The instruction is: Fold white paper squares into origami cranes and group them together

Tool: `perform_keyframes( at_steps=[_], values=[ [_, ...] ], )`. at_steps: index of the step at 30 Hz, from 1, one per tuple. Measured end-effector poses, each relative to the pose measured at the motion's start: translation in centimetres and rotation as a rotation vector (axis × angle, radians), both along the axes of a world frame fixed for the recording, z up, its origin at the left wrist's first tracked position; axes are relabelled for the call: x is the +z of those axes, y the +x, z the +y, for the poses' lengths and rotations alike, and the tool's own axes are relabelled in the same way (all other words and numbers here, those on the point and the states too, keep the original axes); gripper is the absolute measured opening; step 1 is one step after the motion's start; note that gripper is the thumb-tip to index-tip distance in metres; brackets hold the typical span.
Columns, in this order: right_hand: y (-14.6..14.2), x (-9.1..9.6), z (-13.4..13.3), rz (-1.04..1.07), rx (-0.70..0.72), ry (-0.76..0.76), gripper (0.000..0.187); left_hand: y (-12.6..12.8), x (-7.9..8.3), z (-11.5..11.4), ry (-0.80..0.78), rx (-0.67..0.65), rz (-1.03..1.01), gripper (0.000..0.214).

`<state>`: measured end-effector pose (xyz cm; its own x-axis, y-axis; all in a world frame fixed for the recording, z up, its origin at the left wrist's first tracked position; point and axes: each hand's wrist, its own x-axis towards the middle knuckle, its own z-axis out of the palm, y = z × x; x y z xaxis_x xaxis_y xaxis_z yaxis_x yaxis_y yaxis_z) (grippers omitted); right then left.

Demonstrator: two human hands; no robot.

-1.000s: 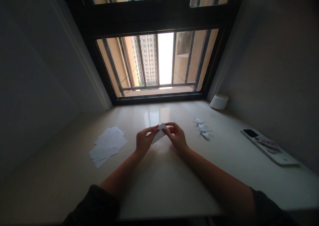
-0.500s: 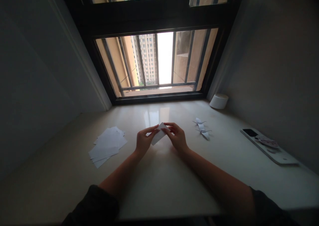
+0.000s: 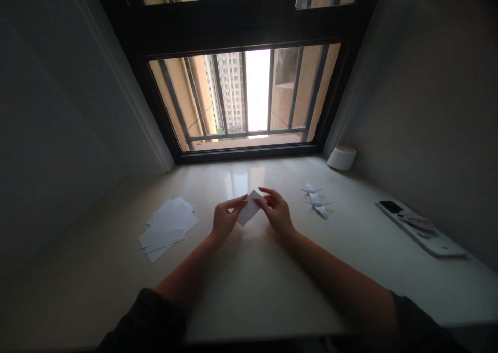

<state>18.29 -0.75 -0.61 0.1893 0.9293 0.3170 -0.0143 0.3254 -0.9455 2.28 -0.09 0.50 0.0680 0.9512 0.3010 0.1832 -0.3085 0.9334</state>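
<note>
A small folded white paper (image 3: 249,209) is held just above the pale tabletop (image 3: 249,280) in the middle of the view. My left hand (image 3: 224,219) pinches its left edge with thumb and forefinger. Fingers of my right hand (image 3: 277,211) are curled round its right side, the forefinger stretched over the top edge. A loose pile of white paper sheets (image 3: 167,227) lies to the left of my left hand. Two folded paper cranes (image 3: 316,200) rest on the table to the right of my right hand.
A window with bars (image 3: 245,96) fills the wall behind the table. A white round container (image 3: 341,157) stands in the back right corner. A white tray (image 3: 422,228) with a dark phone and small items lies along the right wall.
The paper has turned a little flatter between my hands and my right forefinger has lifted over its top edge. Both arms stay in place.
</note>
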Motion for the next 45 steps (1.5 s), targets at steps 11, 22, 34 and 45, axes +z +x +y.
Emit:
perform_keyframes(
  at_steps=[11, 22, 34, 45],
  values=[
    [-1.0, -0.5, -0.3, -0.072, 0.136, -0.168, 0.042, 1.0, -0.5, -0.4, -0.035, 0.068, -0.245, 0.037],
    [-0.9, -0.4, 0.0, 0.065, 0.244, -0.249, 0.034, 1.1, -0.2, -0.2, -0.082, 0.121, -0.368, 0.034],
    [-0.2, -0.9, 0.8, -0.029, 0.236, -0.159, 0.032, 0.5, 0.9, -0.7, -0.014, 0.143, -0.204, 0.046],
    [-0.6, 0.3, -0.1, 0.274, 0.175, -0.203, 0.038, 0.8, 1.2, -0.4, -0.298, -0.105, -0.294, 0.054]
  ],
)
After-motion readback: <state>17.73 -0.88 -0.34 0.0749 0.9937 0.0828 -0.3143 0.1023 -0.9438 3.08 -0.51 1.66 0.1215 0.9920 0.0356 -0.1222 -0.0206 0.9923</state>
